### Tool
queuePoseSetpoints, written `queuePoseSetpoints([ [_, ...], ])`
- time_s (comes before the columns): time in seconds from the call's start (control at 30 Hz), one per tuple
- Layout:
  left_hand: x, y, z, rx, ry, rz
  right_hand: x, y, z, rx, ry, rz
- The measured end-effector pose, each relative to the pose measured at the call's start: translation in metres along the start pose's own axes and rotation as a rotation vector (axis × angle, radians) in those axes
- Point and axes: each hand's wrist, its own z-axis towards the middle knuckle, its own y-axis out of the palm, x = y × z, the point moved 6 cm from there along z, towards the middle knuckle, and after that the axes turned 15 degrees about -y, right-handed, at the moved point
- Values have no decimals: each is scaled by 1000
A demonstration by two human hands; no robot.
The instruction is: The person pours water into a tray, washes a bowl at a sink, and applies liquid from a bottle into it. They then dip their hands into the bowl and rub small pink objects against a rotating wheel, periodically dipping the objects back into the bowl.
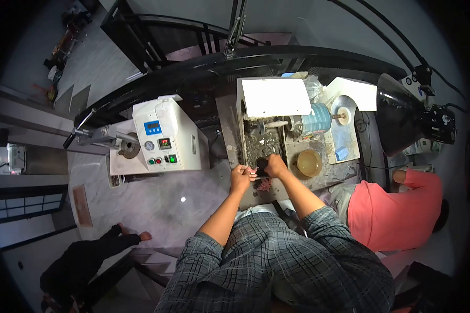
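Left hand (240, 176) is pinching a small pale piece (254, 170), right hand (274, 166) is gripping what looks like a dark lump (262, 166), both hovering just in front of the grimy tray (256, 147). Whatever comes next is calling for steady fingers near the spindle (269, 124).

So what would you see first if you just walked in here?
Probably the left hand and right hand meeting mid-picture, the right gripping a dark thing, at a grimy polishing machine with a white hood. Left of it stands a white control box with a blue display; on the right, a person in a pink shirt leans by a black lamp.
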Motion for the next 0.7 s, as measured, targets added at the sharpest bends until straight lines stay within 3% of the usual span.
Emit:
queuePoseSetpoints([
  [0.03, 1, 0, 1, -9, -9, 13, 1, -10, 3, 46, -85, 99],
  [0.07, 5, 1, 3, -18, -16, 28, 17, -10, 3, 148, 19, 300],
  [0.13, 15, 1, 9, -7, 11, 41, 37, -12, 6, 240, -34, 512],
  [0.27, 29, 8, 20, -17, 93, 34, 16, -44, -15, 148, -17, 446],
  [0.33, 41, 17, 21, -1, 114, 160, 0, -66, -22, 409, -191, 350],
  [0.4, 54, 27, 22, -10, 126, 172, -34, -84, -23, 362, -449, 350],
  [0.47, 89, 39, 3, 163, 331, 505, -53, -72, -15, 159, -600, 15],
  [0.53, 67, 39, 41, 199, 415, 582, -51, -73, -12, 195, -576, -105],
  [0.6, 65, 48, 50, 134, 420, 391, -29, -66, 8, 123, -384, -64],
  [0.63, 75, 55, 38, 116, 293, 283, -14, -69, 12, 239, -280, 32],
  [0.67, 80, 60, 38, 121, 296, 292, -5, -70, 16, 244, -284, 41],
  [0.7, 81, 62, 37, 120, 273, 193, 14, -66, 20, 259, -164, 448],
])
